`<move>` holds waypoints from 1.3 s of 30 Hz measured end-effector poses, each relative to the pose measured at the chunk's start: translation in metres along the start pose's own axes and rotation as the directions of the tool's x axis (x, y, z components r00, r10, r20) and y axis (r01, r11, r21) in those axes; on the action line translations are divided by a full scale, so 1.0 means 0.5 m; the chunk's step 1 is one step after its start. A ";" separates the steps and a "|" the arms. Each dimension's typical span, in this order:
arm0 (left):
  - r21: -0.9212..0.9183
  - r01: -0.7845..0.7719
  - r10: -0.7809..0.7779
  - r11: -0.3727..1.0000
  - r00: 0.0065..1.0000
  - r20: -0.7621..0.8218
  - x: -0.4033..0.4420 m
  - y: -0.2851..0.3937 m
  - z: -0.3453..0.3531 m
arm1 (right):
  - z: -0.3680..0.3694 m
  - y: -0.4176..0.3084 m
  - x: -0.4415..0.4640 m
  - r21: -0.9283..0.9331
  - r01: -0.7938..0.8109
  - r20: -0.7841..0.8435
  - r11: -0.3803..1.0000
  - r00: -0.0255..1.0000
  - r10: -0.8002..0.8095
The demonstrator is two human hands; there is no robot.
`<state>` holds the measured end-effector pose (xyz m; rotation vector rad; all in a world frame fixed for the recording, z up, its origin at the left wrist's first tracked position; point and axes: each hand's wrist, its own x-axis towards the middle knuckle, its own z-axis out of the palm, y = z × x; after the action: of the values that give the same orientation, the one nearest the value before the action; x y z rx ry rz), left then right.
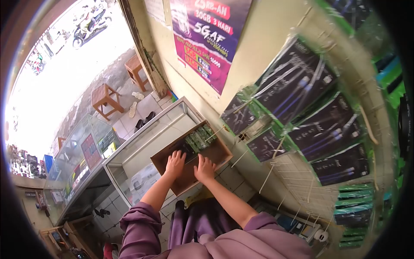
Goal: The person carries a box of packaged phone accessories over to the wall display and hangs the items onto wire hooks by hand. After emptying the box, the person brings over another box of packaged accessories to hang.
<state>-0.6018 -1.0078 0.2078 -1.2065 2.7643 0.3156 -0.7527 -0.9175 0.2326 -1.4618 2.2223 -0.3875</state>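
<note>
Two hands work inside an open box (pixel 219 152), which lies over the desk's (pixel 144 149) near edge, toward the right corner; what supports it underneath is hidden. Green packs (pixel 200 138) line its far right part. The left hand (pixel 174 164) has its fingers slightly spread by a dark pack (pixel 188 150); whether they grip it cannot be told. The right hand's (pixel 205 168) fingers are parted, nothing visible in them. Best keep the box level and straighten packs by their edges.
</note>
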 end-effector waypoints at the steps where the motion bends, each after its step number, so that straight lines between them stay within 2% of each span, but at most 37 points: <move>1: 0.007 -0.002 0.003 1.000 0.994 -0.111 0.021 -0.006 -0.004 | 0.014 0.006 0.023 -0.042 -0.013 0.007 0.999 1.000 0.013; 5: 0.058 -0.003 0.014 0.998 0.984 -0.175 0.088 -0.004 -0.026 | 0.062 0.011 0.078 -0.025 -0.036 0.059 0.999 0.998 0.038; 8: 0.031 0.034 -0.031 0.999 0.997 -0.075 0.116 -0.003 -0.023 | 0.089 -0.005 0.082 -0.005 -0.065 0.027 0.998 0.997 0.065; 10: 0.037 0.044 -0.041 0.998 0.995 -0.096 0.114 -0.012 -0.009 | 0.108 -0.023 0.073 0.023 -0.004 -0.195 1.000 0.981 0.008; 11: 0.045 0.051 -0.045 0.998 0.992 -0.118 0.108 -0.016 -0.004 | 0.114 -0.030 0.069 0.025 -0.003 -0.190 1.000 0.982 0.008; 13: 0.050 0.040 -0.032 0.998 0.986 -0.161 0.088 -0.025 -0.007 | 0.126 -0.044 0.065 0.085 0.072 -0.328 0.994 0.944 -0.040; 14: 0.058 0.025 -0.013 0.998 0.978 -0.208 0.078 -0.032 -0.012 | 0.132 -0.054 0.066 0.092 0.073 -0.328 0.993 0.944 -0.039; 16: 0.041 0.019 -0.012 0.999 0.983 -0.184 0.058 -0.050 -0.009 | 0.163 -0.060 0.075 0.374 0.113 -0.218 0.920 0.975 -0.031; 19: 0.009 0.026 -0.024 1.000 0.983 -0.184 0.022 -0.075 -0.019 | 0.177 -0.077 0.059 0.442 0.071 -0.152 0.894 0.988 -0.004; 21: -0.006 0.038 -0.039 0.999 0.976 -0.212 -0.007 -0.082 -0.028 | 0.157 -0.079 0.033 0.496 0.116 -0.186 0.861 0.982 -0.025; 23: -0.143 0.090 -0.124 0.986 0.962 -0.243 -0.036 -0.083 -0.041 | 0.118 -0.077 0.007 0.539 0.163 -0.229 0.826 0.973 -0.043; 24: -0.202 0.128 -0.167 0.971 0.967 -0.190 -0.048 -0.085 -0.037 | 0.110 -0.070 -0.004 0.585 0.168 -0.226 0.793 0.973 -0.039; 25: -0.200 0.117 -0.158 0.973 0.967 -0.200 -0.060 -0.086 -0.039 | 0.097 -0.063 -0.018 0.629 0.174 -0.225 0.758 0.974 -0.037; 27: -0.405 0.160 -0.191 0.900 0.981 -0.037 -0.077 -0.086 -0.053 | 0.061 -0.050 -0.046 0.619 0.200 -0.261 0.760 0.965 -0.041; 29: -0.446 0.119 -0.176 0.887 0.980 -0.089 -0.091 -0.068 -0.081 | 0.016 -0.039 -0.074 0.606 0.227 -0.305 0.762 0.952 -0.041; 31: -0.679 0.075 -0.203 0.731 0.973 -0.111 -0.097 -0.039 -0.115 | -0.039 -0.033 -0.107 0.763 0.207 -0.258 0.612 0.966 -0.004; 33: -0.711 0.028 -0.148 0.702 0.983 -0.108 -0.104 0.002 -0.148 | -0.098 -0.025 -0.136 0.799 0.201 -0.266 0.566 0.963 0.033; 34: -0.915 0.028 -0.102 0.402 0.995 -0.014 -0.106 0.029 -0.164 | -0.129 -0.019 -0.150 0.828 0.200 -0.269 0.524 0.962 0.057; 35: -0.997 0.064 -0.018 0.053 0.998 0.063 -0.106 0.055 -0.182 | -0.162 -0.012 -0.162 0.852 0.203 -0.273 0.482 0.959 0.080; 37: -0.996 0.042 0.064 0.073 0.997 0.047 -0.092 0.093 -0.214 | -0.236 -0.003 -0.188 0.866 0.232 -0.308 0.443 0.945 0.108; 39: -0.983 0.183 0.191 -0.021 0.966 0.175 -0.100 0.148 -0.274 | -0.301 -0.002 -0.222 0.880 0.252 -0.328 0.404 0.935 0.132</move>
<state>-0.6246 -0.9548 0.3609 -1.0131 1.8686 2.6510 -0.7914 -0.8179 0.3859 -0.8287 1.5817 -1.7179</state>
